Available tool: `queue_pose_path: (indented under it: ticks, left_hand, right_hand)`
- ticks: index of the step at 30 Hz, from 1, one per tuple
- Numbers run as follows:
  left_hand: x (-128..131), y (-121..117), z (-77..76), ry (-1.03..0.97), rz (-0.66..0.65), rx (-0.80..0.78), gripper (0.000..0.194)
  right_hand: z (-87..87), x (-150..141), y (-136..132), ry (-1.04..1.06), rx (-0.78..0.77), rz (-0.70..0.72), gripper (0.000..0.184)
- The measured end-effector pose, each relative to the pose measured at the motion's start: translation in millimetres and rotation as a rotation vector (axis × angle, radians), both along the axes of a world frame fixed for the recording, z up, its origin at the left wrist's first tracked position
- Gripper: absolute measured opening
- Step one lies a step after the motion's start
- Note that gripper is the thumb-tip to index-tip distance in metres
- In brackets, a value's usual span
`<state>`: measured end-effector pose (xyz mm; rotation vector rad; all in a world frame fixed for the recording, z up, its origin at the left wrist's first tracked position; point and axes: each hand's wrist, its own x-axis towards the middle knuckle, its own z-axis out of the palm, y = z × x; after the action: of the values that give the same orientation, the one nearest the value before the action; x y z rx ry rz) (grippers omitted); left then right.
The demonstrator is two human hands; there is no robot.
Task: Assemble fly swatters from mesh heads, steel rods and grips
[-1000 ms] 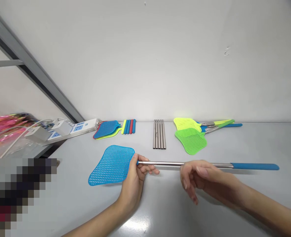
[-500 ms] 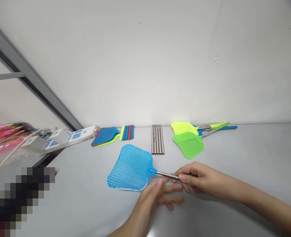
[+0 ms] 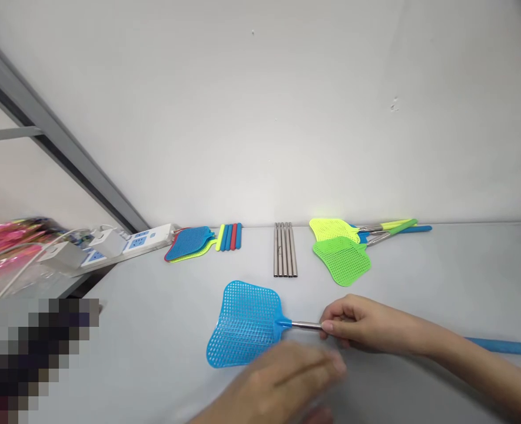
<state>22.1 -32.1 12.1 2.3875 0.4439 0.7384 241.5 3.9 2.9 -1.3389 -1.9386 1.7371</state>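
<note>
Blue fly swatter (image 3: pixel 245 324), lower center of frame, mesh head pointing left, lying roughly level across the picture. Right hand (image 3: pixel 352 324), lower right of center, pinches its metal rod (image 3: pixel 307 325) between thumb and fingers just right of the blue neck; rest of rod mostly hidden by hand and forearm, blue handle (image 3: pixel 503 346) showing past the forearm at lower right. Left hand (image 3: pixel 282 383), bottom center, blurred, overlaps the near edge of the mesh in view; can't tell if it's touching, or whether its grip is open or closed. Gray table (image 3: pixel 154 330) below. Behind, left of center: stacked swatter heads (image 3: pixel 192 242), blue over yellow, red edge poking out, then a row of colored sleeves (image 3: pixel 228 237), yellow, blue and red. Middle: metal tubes (image 3: pixel 285 250) side by side. Right of center: pile of swatters with rods and handles, yellow head (image 3: pixel 333 229) partly under green head (image 3: pixel 344 259), some blue beneath. Left side: white power strip (image 3: pixel 149 238) with plugs, pink bagged items (image 3: pixel 8 241) at far left.
</note>
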Motion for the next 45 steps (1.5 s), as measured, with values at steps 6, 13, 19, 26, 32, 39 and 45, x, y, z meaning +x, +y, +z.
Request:
queue_pose_path:
  ticks: [6,13,19,26,32,39,45]
  left_hand:
    - [-5.5,20.7,13.6,0.377,0.254,0.169,0.032]
    - [0.1,23.3,9.2,0.522,0.167,0.166,0.020]
    - [3.9,13.6,4.3,0.575,0.049,0.186,0.025]
    - [8.2,4.8,-0.2,0.578,0.063,0.155,0.025]
    - [13.5,-1.1,0.2,0.684,0.074,0.285,0.030]
    - [17.3,-6.1,-3.0,0.656,0.063,0.405,0.025]
    - [16.4,-5.5,-8.1,0.617,0.059,0.429,0.024]
  right_hand:
    - [5.1,-0.8,-4.6,-0.034,-0.048,0.068,0.031]
    - [14.0,7.9,-7.0,-0.155,0.022,0.189,0.030]
    - [10.9,0.0,-16.4,-0.173,0.095,0.129,0.024]
    - [4.5,-0.3,-18.0,-0.148,-0.033,0.141,0.023]
    - [3.4,-3.8,-17.7,-0.064,-0.195,0.135,0.021]
    - [1.8,-12.5,-23.2,-0.038,-0.366,0.101,0.022]
    - [0.0,-14.3,-25.4,-0.010,-0.338,0.115,0.023]
